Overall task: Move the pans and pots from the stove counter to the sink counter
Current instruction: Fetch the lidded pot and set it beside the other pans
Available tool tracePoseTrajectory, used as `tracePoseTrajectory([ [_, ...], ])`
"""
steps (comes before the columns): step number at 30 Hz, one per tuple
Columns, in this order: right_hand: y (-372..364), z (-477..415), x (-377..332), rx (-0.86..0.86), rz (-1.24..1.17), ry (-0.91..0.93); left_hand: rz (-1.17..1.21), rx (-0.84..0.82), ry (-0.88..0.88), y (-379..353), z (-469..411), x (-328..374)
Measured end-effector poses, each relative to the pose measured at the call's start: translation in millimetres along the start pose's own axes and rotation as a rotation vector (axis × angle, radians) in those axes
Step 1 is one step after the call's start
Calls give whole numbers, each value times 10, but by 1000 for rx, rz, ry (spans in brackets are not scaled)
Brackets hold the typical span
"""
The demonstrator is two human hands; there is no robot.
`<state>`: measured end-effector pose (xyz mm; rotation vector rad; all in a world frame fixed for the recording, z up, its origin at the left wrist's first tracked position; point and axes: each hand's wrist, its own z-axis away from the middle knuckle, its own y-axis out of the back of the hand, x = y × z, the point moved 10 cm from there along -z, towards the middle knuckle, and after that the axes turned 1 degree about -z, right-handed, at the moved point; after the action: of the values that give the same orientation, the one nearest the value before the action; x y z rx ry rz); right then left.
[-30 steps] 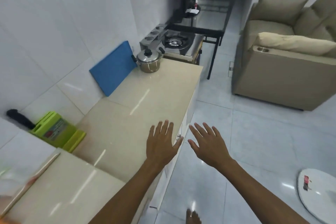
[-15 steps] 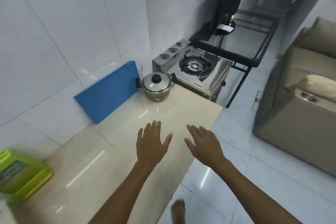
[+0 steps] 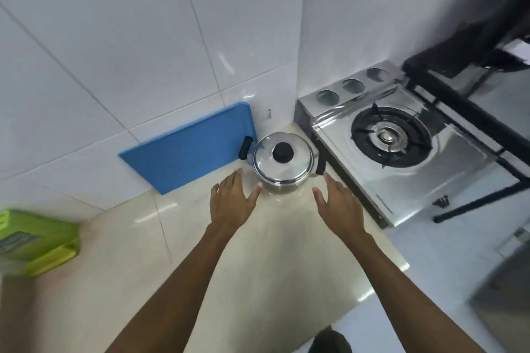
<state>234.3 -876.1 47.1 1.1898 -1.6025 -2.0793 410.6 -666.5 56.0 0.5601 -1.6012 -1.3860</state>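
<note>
- A steel pot with its lid on stands at the centre of the frame, at the far end of a cream counter, in the corner where the white tiled wall turns.
- The lid carries a black knob; black side handles project from the pot at left and right.
- The left hand hovers just left of the pot, fingers spread and empty, its thumb tip close to the pot's side; contact cannot be told.
- The right hand hovers just right of the pot, also spread and empty, fingertips near the right handle.
- A blue cutting board leans against the wall left of the pot, near its left handle.
- A single-burner gas stove sits right of centre, beside the pot.
- A green box, blurred, lies at the left edge of the frame.
</note>
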Motion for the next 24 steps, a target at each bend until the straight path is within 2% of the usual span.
tracePoseTrajectory([
  [5, -226, -844, 366, -85, -142, -100, 254, -72, 305, -300, -673, -122],
  [8, -325, -1111, 431, -106, -176, -79, 421, -71, 460, -389, -932, -168],
  [19, -520, -1300, 545, -118, -487, -155, 457, -44, 527, -462, -1342, -212],
  [24, -494, -1356, 496, -100, -530, -137, 725, -43, 715, -508, -1013, -424],
])
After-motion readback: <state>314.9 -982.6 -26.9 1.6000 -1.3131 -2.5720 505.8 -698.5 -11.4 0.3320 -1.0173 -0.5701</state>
